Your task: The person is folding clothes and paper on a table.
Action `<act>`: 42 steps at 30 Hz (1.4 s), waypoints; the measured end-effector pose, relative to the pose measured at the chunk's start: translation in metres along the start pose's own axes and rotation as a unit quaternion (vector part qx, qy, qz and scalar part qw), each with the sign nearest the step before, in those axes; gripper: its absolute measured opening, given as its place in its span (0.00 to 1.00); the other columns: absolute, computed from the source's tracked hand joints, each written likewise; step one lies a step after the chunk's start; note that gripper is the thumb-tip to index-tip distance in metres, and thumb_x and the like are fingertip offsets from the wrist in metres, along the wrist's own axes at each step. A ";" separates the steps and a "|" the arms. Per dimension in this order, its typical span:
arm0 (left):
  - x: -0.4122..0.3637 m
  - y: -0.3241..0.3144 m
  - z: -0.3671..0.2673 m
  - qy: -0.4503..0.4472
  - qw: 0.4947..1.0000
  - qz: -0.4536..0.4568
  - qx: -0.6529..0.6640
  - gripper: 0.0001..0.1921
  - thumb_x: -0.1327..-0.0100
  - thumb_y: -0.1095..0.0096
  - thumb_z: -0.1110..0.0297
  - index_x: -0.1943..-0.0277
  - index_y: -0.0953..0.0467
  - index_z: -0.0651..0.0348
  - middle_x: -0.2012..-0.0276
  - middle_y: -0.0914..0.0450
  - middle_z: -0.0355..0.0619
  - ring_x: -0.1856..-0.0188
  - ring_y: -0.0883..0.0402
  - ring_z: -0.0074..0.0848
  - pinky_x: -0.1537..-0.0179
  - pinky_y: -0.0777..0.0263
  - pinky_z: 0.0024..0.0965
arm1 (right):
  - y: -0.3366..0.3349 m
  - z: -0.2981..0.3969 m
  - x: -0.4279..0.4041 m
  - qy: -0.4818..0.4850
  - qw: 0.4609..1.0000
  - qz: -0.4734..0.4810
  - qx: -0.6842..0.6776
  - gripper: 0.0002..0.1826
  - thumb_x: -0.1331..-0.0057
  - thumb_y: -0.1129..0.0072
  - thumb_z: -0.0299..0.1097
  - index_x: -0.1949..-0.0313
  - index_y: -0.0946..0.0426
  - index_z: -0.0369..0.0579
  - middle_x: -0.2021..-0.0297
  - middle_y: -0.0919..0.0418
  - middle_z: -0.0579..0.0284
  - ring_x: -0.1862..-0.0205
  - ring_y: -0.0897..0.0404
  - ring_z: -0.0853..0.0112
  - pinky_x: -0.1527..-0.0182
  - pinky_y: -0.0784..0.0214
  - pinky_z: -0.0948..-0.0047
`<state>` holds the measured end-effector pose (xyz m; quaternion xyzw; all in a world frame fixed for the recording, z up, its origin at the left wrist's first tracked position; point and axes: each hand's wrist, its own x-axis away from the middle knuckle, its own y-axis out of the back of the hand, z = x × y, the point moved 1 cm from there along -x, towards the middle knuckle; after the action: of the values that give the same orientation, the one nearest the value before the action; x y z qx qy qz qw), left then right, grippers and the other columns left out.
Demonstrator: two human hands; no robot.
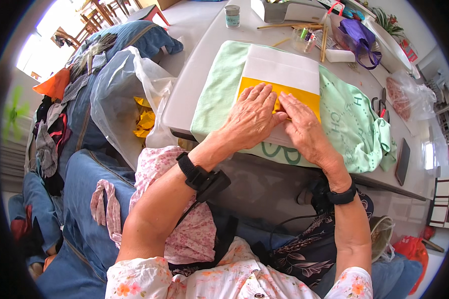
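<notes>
On the table lies a green towel (219,89) with darker print, and on it a stack of white paper (282,67). A sheet of shiny gold foil or paper (307,100) covers the middle of the stack. My left hand (252,116) rests flat on the gold sheet's left part, fingers pointing away from me. My right hand (303,125) lies on its right part, fingers angled up and left. The two hands nearly meet at the left thumb. What lies under the palms is hidden.
Left of the table stands a clear plastic bag (116,97) with crumpled gold pieces (145,121). At the right are scissors (382,102) and a dark phone-like slab (402,161). Farther back are a lidded jar (232,17), thin sticks (323,45) and a purple bag (357,35).
</notes>
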<state>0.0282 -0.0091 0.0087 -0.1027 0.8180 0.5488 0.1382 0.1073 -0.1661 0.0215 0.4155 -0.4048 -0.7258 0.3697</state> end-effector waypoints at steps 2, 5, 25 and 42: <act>0.000 -0.001 0.000 0.003 1.000 0.007 -0.015 0.30 0.29 0.55 0.51 0.38 0.37 0.73 0.35 0.38 0.64 0.31 0.43 0.50 0.30 0.53 0.45 | 0.005 -0.002 -0.006 -0.061 0.986 -0.015 -0.156 0.25 0.34 0.51 0.32 0.39 0.35 0.34 0.39 0.33 0.44 0.36 0.36 0.53 0.33 0.46 0.59; -0.001 -0.002 -0.002 -0.002 0.999 0.004 -0.033 0.29 0.29 0.55 0.51 0.39 0.36 0.72 0.35 0.38 0.64 0.31 0.43 0.50 0.31 0.52 0.45 | 0.002 -0.007 -0.010 -0.072 0.991 -0.055 -0.098 0.22 0.34 0.51 0.27 0.41 0.33 0.33 0.41 0.30 0.44 0.38 0.32 0.54 0.36 0.42 0.59; 0.001 -0.008 -0.001 -0.012 0.999 -0.024 -0.038 0.29 0.30 0.54 0.52 0.40 0.35 0.74 0.36 0.36 0.64 0.31 0.42 0.48 0.31 0.51 0.44 | -0.016 -0.018 -0.018 0.012 0.996 -0.017 0.083 0.26 0.31 0.54 0.35 0.36 0.38 0.34 0.34 0.39 0.45 0.31 0.43 0.56 0.29 0.56 0.59; 0.002 -0.008 -0.002 -0.009 0.999 -0.022 -0.036 0.29 0.30 0.54 0.52 0.40 0.35 0.74 0.36 0.37 0.64 0.31 0.43 0.47 0.30 0.52 0.44 | -0.016 -0.020 -0.019 0.008 0.998 -0.014 0.065 0.26 0.30 0.55 0.36 0.36 0.38 0.34 0.34 0.39 0.45 0.30 0.44 0.55 0.28 0.56 0.59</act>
<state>0.0287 -0.0137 0.0013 -0.1208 0.7941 0.5755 0.1536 0.1292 -0.1484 0.0065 0.4497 -0.4428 -0.6996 0.3351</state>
